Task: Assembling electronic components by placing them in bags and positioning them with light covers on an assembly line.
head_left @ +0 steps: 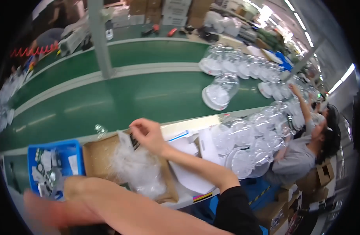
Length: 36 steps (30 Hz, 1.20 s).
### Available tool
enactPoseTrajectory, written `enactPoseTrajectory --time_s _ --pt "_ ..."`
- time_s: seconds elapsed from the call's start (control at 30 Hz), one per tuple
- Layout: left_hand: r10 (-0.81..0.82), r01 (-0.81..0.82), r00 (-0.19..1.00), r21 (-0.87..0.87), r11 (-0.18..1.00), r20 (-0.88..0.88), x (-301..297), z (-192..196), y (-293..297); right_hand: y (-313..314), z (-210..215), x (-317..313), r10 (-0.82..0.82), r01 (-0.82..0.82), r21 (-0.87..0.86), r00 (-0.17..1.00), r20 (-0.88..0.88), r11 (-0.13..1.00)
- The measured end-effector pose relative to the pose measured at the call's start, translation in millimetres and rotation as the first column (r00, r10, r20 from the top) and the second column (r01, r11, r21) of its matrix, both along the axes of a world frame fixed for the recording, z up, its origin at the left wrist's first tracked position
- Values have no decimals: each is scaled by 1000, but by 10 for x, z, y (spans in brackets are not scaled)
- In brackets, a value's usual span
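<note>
My right hand (148, 135) is above the far edge of an open cardboard box (97, 156), fingers curled together in a pinch. Whatever they hold, if anything, is too small to make out. Just below the fingertips a white card (126, 140) sticks up from the box. A heap of crinkled clear plastic bags (142, 170) fills much of that box. My left hand (48, 211), smeared by motion, is at the lower left, by the near side of a blue bin (81, 154). Small white cards and clear packets (50, 164) lie in the bin. The left forearm covers part of the box.
Beyond the box runs a green conveyor (148, 94) carrying a clear dome on a white base (221, 92). More domes (246, 135) crowd the right side, where a co-worker in grey (295, 160) reaches across. A small clear piece (100, 129) lies at the conveyor's near edge. A grey post (98, 39) stands behind.
</note>
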State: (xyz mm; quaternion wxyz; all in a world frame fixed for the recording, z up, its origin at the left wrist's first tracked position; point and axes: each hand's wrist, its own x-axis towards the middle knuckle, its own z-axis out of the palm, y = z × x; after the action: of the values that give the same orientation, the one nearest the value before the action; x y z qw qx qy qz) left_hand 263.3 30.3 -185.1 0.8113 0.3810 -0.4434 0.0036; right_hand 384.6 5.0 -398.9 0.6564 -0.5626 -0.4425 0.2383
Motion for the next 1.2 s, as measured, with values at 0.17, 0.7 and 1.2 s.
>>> enactPoseTrajectory --time_s 0.17,0.7,1.2 --pt "768 -742 525 244 624 -367 450 -704 451 -105 -18 58 5 -5 44 1000 -9 999" --pt "998 -797 -50 601 -57 28 548 -1887 1405 84 116 -33 77 -76 -65 997 18 995" --pt "854 -814 -4 495 -306 521 505 -1791 933 85 418 757 -173 136 -142 942 -287 980"
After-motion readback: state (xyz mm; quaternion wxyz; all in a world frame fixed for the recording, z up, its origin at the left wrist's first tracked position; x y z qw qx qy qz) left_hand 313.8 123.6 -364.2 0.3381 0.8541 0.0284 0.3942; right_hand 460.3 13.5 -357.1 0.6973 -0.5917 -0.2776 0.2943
